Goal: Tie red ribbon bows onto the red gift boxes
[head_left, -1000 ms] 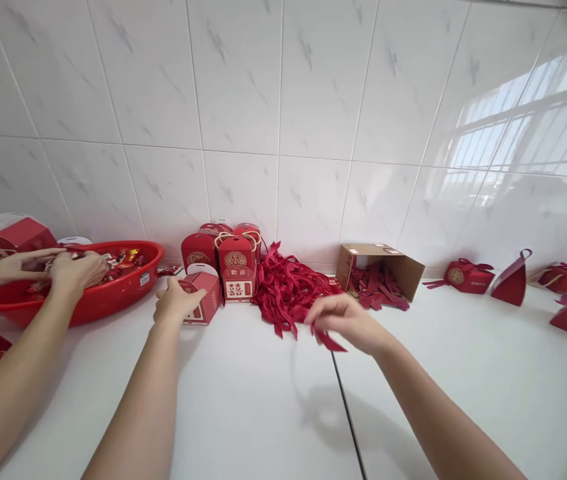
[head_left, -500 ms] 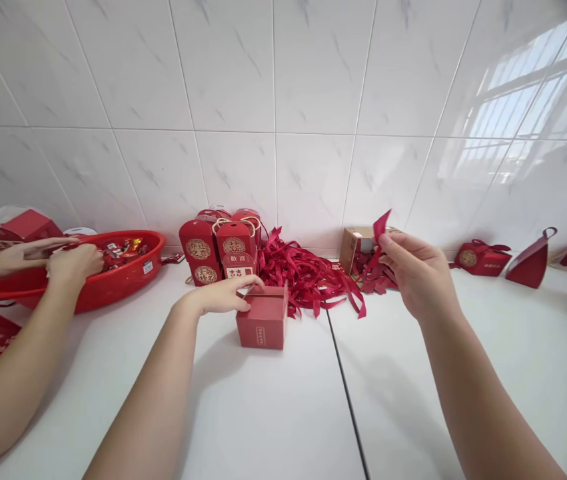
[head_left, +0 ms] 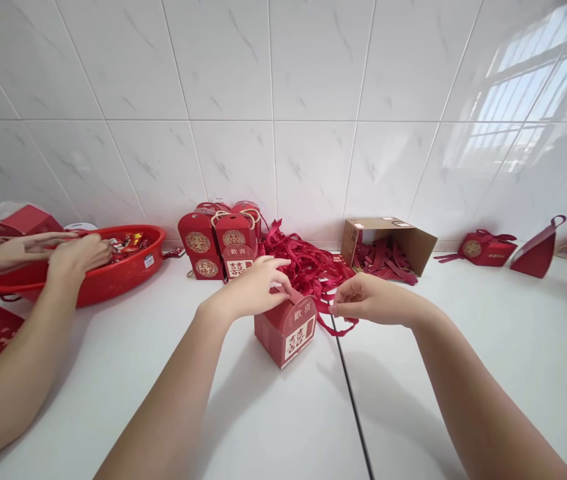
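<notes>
In the head view a small red gift box (head_left: pixel 283 333) with a white double-happiness panel stands upright on the white table. My left hand (head_left: pixel 250 287) grips its top edge from the left, thumb and fingers closing at the rounded flap. Just right of the box, my right hand (head_left: pixel 378 300) is closed in a pinch on a red ribbon (head_left: pixel 342 331); the fingertips partly hide it. Behind the box lies a tangled pile of red ribbons (head_left: pixel 303 257), close to both hands.
Several taller red boxes (head_left: pixel 198 247) stand against the tiled wall. An open cardboard box (head_left: pixel 420 250) holds dark red strips. At left, another person's hands (head_left: pixel 78 257) are in a red basin (head_left: pixel 113 287) with wrapped sweets. Tied red boxes (head_left: pixel 488 250) sit at right.
The gift box has turned, bringing its double-happiness panel towards the front right, with my left hand still on it. My right hand has come down and left to the box, holding the ribbon.
</notes>
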The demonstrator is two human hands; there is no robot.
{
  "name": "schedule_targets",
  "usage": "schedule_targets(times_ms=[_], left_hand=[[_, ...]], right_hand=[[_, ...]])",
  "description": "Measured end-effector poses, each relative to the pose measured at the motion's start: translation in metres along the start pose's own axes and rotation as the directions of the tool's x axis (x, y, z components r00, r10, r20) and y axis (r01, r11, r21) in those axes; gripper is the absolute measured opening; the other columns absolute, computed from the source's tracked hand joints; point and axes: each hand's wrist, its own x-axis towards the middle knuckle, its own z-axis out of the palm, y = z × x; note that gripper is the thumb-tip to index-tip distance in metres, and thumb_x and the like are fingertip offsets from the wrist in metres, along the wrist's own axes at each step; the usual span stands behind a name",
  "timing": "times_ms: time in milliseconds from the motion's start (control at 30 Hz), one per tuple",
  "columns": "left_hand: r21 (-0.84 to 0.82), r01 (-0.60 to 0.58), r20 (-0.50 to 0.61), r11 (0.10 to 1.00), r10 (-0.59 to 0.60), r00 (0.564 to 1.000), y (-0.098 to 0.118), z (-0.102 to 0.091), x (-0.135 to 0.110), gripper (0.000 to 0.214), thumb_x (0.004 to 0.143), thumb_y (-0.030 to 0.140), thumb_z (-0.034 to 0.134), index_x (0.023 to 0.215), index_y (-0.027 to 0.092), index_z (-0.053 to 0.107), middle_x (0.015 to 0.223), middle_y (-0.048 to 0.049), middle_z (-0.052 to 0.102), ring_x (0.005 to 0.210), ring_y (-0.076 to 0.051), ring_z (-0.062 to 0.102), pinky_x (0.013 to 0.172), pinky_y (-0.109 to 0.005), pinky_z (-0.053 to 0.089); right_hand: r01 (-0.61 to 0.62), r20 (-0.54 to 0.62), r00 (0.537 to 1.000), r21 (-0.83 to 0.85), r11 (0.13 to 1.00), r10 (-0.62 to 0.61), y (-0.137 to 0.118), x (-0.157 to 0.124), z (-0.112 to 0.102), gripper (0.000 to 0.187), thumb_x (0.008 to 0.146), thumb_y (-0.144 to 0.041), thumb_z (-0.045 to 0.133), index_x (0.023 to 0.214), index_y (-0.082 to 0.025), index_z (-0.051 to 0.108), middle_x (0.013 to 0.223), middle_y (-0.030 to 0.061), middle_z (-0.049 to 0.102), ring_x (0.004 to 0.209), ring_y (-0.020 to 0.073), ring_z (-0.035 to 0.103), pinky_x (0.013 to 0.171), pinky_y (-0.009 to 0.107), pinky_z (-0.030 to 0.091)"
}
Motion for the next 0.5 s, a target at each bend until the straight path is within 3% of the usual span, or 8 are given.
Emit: schedule_targets(times_ms=[133, 267, 500], left_hand=[[0.071, 0.028, 0.082, 0.997, -0.033, 0.996, -0.003, 0.012, 0.006, 0.019, 0.077, 0.031, 0.053, 0.080, 0.031, 0.072, 0.145, 0.0084, 0.038, 0.140, -0.031, 0.014, 0.105, -0.049, 0.033], [0.070, 0.054, 0.115, 0.996, -0.062, 0.991, -0.004, 0.017, 0.009, 0.019, 0.075, 0.030, 0.054, 0.080, 0.029, 0.072, 0.146, 0.0043, 0.039, 0.140, -0.031, 0.014, 0.103, -0.050, 0.034], [0.075, 0.062, 0.107, 0.995, -0.070, 0.992, -0.001, 0.014, 0.006, 0.019, 0.076, 0.033, 0.053, 0.080, 0.029, 0.071, 0.146, 0.0044, 0.039, 0.139, -0.029, 0.017, 0.102, -0.047, 0.037]], right_hand=[[0.037, 0.039, 0.999, -0.006, 0.999, -0.037, -0.001, 0.001, 0.004, 0.034, 0.076, -0.042, 0.055, 0.054, -0.018, 0.044, 0.053, -0.0046, 0.037, 0.048, 0.0077, 0.028, 0.043, 0.024, 0.020], [0.066, 0.085, 0.994, 0.012, 0.998, -0.067, -0.001, 0.006, 0.012, 0.033, 0.077, -0.040, 0.053, 0.054, -0.019, 0.041, 0.053, -0.0051, 0.034, 0.048, 0.0076, 0.026, 0.043, 0.024, 0.020], [0.095, 0.026, 0.995, 0.038, 0.995, -0.096, -0.006, 0.005, 0.016, 0.030, 0.079, -0.038, 0.052, 0.057, -0.019, 0.044, 0.055, -0.0048, 0.035, 0.050, 0.0079, 0.029, 0.046, 0.024, 0.023]])
